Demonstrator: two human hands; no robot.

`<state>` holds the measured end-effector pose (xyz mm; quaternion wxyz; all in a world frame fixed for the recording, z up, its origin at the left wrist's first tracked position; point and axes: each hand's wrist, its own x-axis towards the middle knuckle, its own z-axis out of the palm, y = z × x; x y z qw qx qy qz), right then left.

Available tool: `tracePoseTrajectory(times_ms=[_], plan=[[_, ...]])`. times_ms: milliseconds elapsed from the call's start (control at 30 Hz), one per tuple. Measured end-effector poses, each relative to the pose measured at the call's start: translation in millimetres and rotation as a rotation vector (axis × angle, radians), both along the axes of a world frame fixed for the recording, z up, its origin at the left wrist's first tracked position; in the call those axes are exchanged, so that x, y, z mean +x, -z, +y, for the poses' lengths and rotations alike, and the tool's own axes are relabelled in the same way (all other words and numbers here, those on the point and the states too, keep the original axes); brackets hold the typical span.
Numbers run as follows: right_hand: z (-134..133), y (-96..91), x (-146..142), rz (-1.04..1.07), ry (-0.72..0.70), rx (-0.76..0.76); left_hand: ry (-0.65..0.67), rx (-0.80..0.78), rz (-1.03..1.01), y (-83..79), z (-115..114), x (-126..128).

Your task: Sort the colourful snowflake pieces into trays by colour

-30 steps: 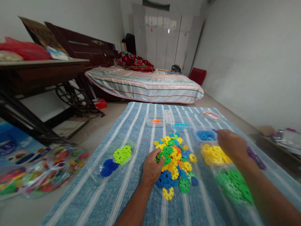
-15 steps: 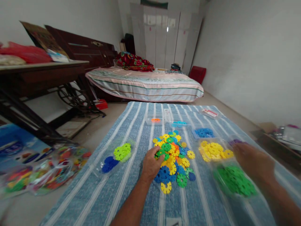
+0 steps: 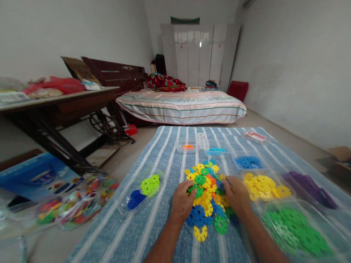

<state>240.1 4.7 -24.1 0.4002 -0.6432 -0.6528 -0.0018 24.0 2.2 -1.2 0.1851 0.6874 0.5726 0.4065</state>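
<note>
A mixed pile of notched plastic snowflake discs (image 3: 206,199) in yellow, blue, green and orange lies on the striped cloth between my hands. My left hand (image 3: 182,201) is at the pile's left side, its fingers curled around green snowflake discs (image 3: 192,189). At the right side, my right hand (image 3: 238,193) has its fingertips bent into the pile; what they pinch is hidden. Just beyond that hand, yellow discs (image 3: 263,186) fill a clear box. Green discs (image 3: 298,230) and purple discs (image 3: 309,188) lie in boxes further right.
Clear boxes at the back hold orange discs (image 3: 188,147), light blue discs (image 3: 216,151) and blue discs (image 3: 248,162). A tray at left holds lime discs (image 3: 150,185) and dark blue discs (image 3: 136,199). Bags of colourful pieces (image 3: 79,208) lie on the floor, left. A bed (image 3: 181,106) stands ahead.
My right hand has moved left from beside the purple box to the pile's right side. My left hand stays at the green discs. The camera view has shifted slightly.
</note>
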Motion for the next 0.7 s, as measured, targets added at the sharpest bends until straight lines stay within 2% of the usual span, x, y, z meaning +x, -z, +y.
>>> tracePoseTrajectory(times_ms=[100,333,433,533,600,700], plan=[[0,5.0,4,0.048,-0.026,-0.04,-0.016,0.0,-0.027,-1.1,-1,2],[2,-0.2,6,0.035,-0.023,-0.141,-0.107,0.004,-0.078,-4.9,2,0],[4,-1.8,6,0.043,-0.01,-0.152,-0.183,0.053,-0.065,-12.5,4,-3],[5,-3.1,6,0.038,0.007,-0.165,-0.222,0.099,-0.061,-27.1,2,1],[5,-3.6,6,0.027,0.009,-0.179,-0.184,0.093,-0.08,-39.7,-3,12],[6,-3.3,6,0.015,0.011,-0.194,-0.025,0.018,-0.158,-58.1,-18,44]])
